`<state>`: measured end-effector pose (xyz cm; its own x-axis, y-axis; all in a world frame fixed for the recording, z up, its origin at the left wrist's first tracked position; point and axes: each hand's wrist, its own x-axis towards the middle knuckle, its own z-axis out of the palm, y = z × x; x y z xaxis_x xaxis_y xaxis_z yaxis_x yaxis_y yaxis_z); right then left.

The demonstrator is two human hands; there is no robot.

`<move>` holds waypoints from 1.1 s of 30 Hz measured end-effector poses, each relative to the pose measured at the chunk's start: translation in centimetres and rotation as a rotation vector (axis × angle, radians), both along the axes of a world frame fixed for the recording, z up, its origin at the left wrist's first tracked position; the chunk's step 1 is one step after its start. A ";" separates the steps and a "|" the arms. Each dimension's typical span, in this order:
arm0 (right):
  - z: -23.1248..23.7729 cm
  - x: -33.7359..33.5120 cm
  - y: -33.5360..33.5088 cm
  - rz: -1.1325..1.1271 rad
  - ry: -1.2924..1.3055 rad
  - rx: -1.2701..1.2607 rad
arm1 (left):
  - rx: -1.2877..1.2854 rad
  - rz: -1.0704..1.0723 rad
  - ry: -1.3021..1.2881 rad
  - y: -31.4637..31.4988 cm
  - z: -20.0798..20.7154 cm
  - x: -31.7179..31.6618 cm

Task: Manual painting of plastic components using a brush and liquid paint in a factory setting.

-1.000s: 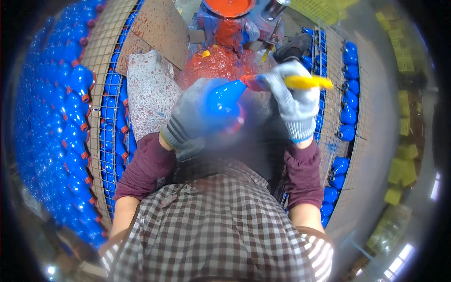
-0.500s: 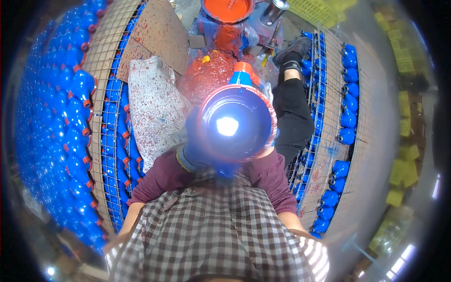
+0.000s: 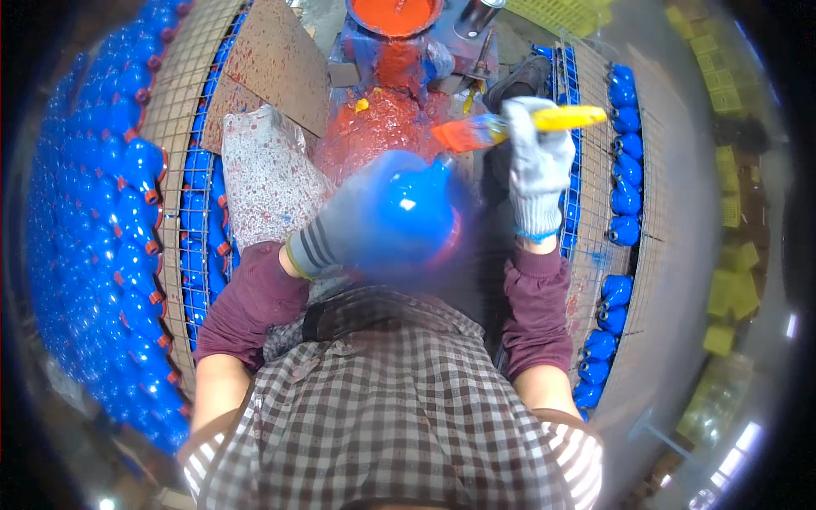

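My left hand (image 3: 344, 212), in a grey glove with dark bands at the cuff, grips a glossy blue rounded vessel (image 3: 408, 208). A short dark neck sticks up from it, and a red edge shows on its right side; motion blurs both it and the fingers. Off to the right, my right hand (image 3: 540, 161), in a whitish knit glove, is closed around a paintbrush (image 3: 578, 117). The brush has a yellow handle and red-coated bristles pointing left, just above the vessel and apart from it.
Ahead stands a basin of red paint (image 3: 395, 15) with a dark can (image 3: 476, 17) beside it. Red paint covers the surface below (image 3: 382, 127). Wire racks of blue vessels (image 3: 136, 246) flank me left and right. A speckled cloth (image 3: 268, 178) and brown board (image 3: 276, 68) are left.
The vessel has turned from showing its open red-rimmed mouth to showing its rounded blue side and neck. My right hand has come away from it to the right, holding the brush.
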<state>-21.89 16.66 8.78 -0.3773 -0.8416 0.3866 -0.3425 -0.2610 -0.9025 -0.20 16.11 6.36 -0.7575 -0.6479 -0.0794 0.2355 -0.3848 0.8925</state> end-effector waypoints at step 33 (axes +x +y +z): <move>-8.9 6.5 6.1 0.314 -0.626 -0.027 | 0.133 0.331 0.027 2.6 -8.1 -3.2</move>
